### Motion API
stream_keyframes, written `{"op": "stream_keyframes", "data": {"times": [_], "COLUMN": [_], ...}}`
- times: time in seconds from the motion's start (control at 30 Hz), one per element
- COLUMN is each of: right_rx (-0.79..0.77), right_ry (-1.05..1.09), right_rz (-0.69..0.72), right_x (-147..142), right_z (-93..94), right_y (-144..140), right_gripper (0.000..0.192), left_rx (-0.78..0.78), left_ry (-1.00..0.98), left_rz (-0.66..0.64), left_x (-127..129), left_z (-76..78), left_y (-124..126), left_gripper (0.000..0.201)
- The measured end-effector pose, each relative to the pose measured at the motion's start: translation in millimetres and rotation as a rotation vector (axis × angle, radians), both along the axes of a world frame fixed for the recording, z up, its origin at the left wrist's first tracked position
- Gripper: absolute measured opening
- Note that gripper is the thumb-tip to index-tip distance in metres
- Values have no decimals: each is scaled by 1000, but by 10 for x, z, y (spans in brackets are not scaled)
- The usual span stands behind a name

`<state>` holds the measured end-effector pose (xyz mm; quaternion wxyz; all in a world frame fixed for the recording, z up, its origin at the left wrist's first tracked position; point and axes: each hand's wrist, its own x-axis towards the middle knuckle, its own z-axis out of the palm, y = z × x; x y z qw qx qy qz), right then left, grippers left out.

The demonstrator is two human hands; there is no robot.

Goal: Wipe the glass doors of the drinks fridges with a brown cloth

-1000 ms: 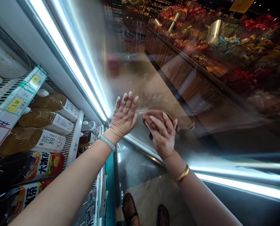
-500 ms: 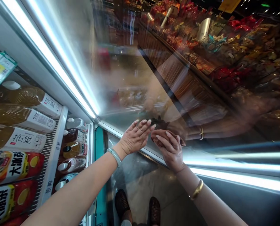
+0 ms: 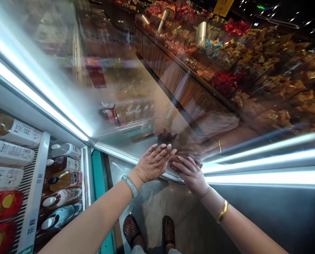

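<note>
Both my hands are up on the glass door (image 3: pixel 152 88) of the drinks cooler, low down near its bottom frame. My left hand (image 3: pixel 153 163) is spread flat, fingers together and extended, palm pressed on the glass just left of the other. My right hand (image 3: pixel 190 173) is curled over a brown cloth (image 3: pixel 179 163), bunching it against the glass, fingers wrapped over the top of the wad; the cloth is mostly hidden under the hand, only a brown edge shows. The cloth sits right beside the left hand's fingertips, touching or nearly so, can't tell which. Reflection of both arms shows in the door above the hands. Left of the door, the open shelf (image 3: pixel 34 190) holds bottles (image 3: pixel 62 180) lying on their sides, tea and juice labels. Below the door, my shoes (image 3: pixel 149 231) on the floor. Judgement: this looks like wiping the pane, at its lower edge. To do it well I'd keep the flat hand bracing the door so it doesn't swing, keep the cloth flat under even pressure, and run overlapping passes along the bottom frame, where smears collect, without letting the cloth slip out from under the fingers.
</note>
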<state>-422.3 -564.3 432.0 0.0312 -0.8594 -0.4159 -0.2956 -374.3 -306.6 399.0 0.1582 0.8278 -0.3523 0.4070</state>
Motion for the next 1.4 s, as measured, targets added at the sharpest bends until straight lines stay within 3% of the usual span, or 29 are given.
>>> {"op": "stream_keyframes", "data": {"times": [0.13, 0.23, 0.37, 0.43, 0.6, 0.67, 0.87, 1.03, 1.1, 1.27, 1.33, 1.4], "right_rx": [55, 135, 206, 255, 497, 527, 598, 722, 719, 717, 723, 717], "right_ry": [-96, -142, -165, -211, -291, -325, -341, -432, -465, -433, -436, -478], "right_rz": [-125, -255, -207, -198, -303, -318, -278, -229, -214, -274, -261, -215], "right_x": [-53, -153, -89, -1, 95, 107, 307, 477, 477, 492, 570, 666], "right_z": [204, 241, 310, 509, 1180, 1302, 1447, 1920, 1966, 1758, 1846, 2085], "right_y": [-29, 8, 213, 314, 384, 387, 595, 746, 741, 777, 820, 840], "right_gripper": [24, 28, 26, 28, 33, 31, 26, 39, 41, 40, 38, 38], "left_rx": [-21, -65, -87, -100, -176, -195, -178, -266, -287, -220, -225, -262], "left_ry": [-29, -13, -28, -53, -157, -156, -117, -179, -166, -134, -145, -164], "left_rz": [-24, -7, -3, -27, -12, 24, 90, 120, 143, 169, 176, 176], "left_x": [-19, -83, -135, -101, 47, 77, 155, 313, 335, 305, 335, 398], "left_z": [158, 245, 421, 638, 1384, 1539, 1612, 2112, 2237, 2147, 2188, 2359], "left_y": [-185, -320, -431, -441, -464, -475, -409, -403, -417, -401, -376, -360], "left_gripper": [62, 65, 77, 83, 90, 89, 80, 80, 80, 76, 75, 76]}}
